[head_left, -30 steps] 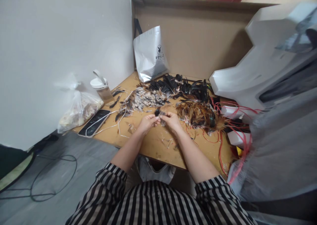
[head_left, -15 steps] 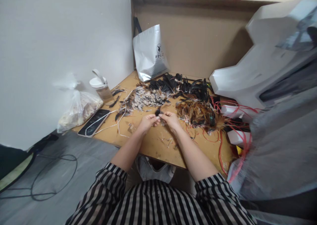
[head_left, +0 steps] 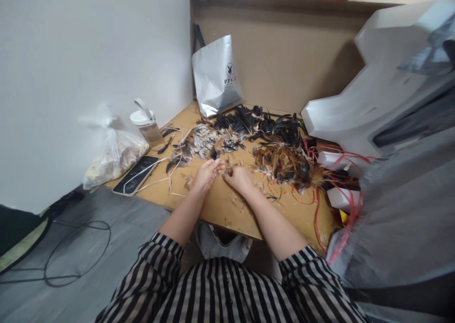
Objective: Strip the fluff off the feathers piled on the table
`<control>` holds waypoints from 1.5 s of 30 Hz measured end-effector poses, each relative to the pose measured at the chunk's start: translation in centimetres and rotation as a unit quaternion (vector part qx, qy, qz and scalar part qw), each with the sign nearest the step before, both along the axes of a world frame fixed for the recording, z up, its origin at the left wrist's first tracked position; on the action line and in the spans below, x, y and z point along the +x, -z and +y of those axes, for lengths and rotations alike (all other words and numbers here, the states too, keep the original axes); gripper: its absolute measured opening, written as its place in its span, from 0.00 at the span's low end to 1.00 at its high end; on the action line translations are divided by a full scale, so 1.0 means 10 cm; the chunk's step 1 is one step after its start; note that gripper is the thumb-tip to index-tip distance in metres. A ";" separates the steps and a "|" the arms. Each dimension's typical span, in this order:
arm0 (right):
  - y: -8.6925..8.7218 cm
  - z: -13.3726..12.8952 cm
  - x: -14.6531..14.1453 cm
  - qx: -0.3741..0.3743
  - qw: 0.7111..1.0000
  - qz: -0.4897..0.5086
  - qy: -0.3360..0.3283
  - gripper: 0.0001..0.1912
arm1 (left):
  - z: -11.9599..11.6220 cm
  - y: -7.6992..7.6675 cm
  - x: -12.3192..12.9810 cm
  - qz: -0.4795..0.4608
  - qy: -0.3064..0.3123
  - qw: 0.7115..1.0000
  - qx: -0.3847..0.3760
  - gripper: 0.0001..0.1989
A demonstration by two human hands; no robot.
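While the left hand (head_left: 209, 173) lightly pinches a dark feather tuft (head_left: 215, 152) that juts just beyond it, whether the curled right hand (head_left: 240, 179) grips anything is unclear. The tuft should be light, soft, easily ruffled, best taken by its base.

Soft, fairly even light falls around the silver bag (head_left: 214, 78), whose lower foil catches a pale sheen. Right of the silver bag, a broad, soft-edged shadow darkens part of the brown board (head_left: 280, 52). Left of the silver bag, the top of a clear sack (head_left: 119, 154) blurs into the pale wall (head_left: 88, 38). Below the silver bag, the feathers (head_left: 289, 164) lose fine detail and striped sleeves (head_left: 137, 282) stretch with wide-angle distortion
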State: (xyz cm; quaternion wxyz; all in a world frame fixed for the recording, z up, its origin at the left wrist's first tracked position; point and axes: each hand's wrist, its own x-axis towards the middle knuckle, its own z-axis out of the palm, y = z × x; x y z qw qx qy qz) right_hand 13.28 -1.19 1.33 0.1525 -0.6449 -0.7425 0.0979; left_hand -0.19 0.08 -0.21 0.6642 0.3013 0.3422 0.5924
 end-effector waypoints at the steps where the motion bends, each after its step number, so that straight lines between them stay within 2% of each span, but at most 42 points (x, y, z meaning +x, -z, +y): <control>1: 0.00 0.00 -0.03 0.002 1.000 -0.021 0.004 0.17 | 0.00 0.00 0.00 0.000 -0.001 1.000 -0.002 0.10; 4: 0.01 0.02 -0.05 -0.001 0.999 -0.039 0.011 0.15 | 0.01 0.01 -0.01 0.000 0.000 1.000 -0.004 0.10; 6: 0.03 0.04 -0.01 -0.002 1.000 -0.013 0.016 0.13 | 0.01 0.01 -0.01 -0.006 0.004 1.000 -0.002 0.10; 10: 0.06 0.10 0.10 -0.004 0.988 0.155 0.025 0.09 | 0.01 0.02 0.00 -0.017 0.005 1.000 -0.004 0.08; 12: 0.05 0.12 0.14 -0.025 0.958 0.284 0.029 0.09 | 0.01 0.02 0.01 -0.021 0.011 1.000 -0.004 0.07; 14: 0.04 0.14 0.16 -0.039 0.914 0.401 0.038 0.10 | 0.01 0.03 0.01 -0.025 0.022 0.999 -0.004 0.07; 16: 0.00 0.14 0.16 -0.028 0.877 0.478 0.043 0.11 | 0.01 0.04 0.01 -0.030 0.036 0.999 -0.005 0.06; 18: -0.04 0.12 0.15 0.003 0.860 0.509 0.041 0.12 | 0.02 0.05 0.01 -0.031 0.053 0.998 -0.007 0.06; 21: -0.07 0.08 0.14 0.069 0.866 0.495 0.020 0.11 | 0.01 0.06 0.01 -0.021 0.087 0.996 -0.014 0.06; 25: -0.05 0.03 0.10 0.155 0.900 0.407 -0.012 0.09 | -0.02 0.06 0.03 -0.014 0.140 0.990 -0.012 0.08; 27: -0.03 0.02 0.07 0.168 0.909 0.380 -0.021 0.08 | -0.02 0.07 0.04 -0.015 0.154 0.988 -0.006 0.09; 29: -0.02 0.03 0.05 0.142 0.907 0.396 -0.018 0.08 | -0.02 0.07 0.04 -0.012 0.154 0.988 -0.001 0.09; 31: -0.01 0.05 0.04 0.080 0.885 0.458 -0.001 0.07 | -0.02 0.07 0.04 -0.007 0.148 0.989 0.004 0.09; 35: -0.02 0.09 0.07 -0.119 0.798 0.590 0.028 0.11 | -0.05 0.04 0.04 0.008 0.142 0.989 0.029 0.08; 38: -0.04 0.09 0.12 -0.251 0.732 0.633 -0.011 0.13 | -0.08 0.00 0.05 0.014 0.148 0.988 0.049 0.09; 41: -0.06 0.07 0.15 -0.270 0.687 0.674 -0.036 0.13 | -0.09 -0.02 0.05 0.020 0.155 0.987 0.048 0.09; 43: -0.06 0.07 0.14 -0.243 0.679 0.692 -0.029 0.13 | -0.08 -0.01 0.05 0.027 0.156 0.987 0.038 0.10; 45: -0.06 0.07 0.13 -0.202 0.685 0.699 -0.016 0.14 | -0.07 0.00 0.05 0.034 0.152 0.988 0.025 0.10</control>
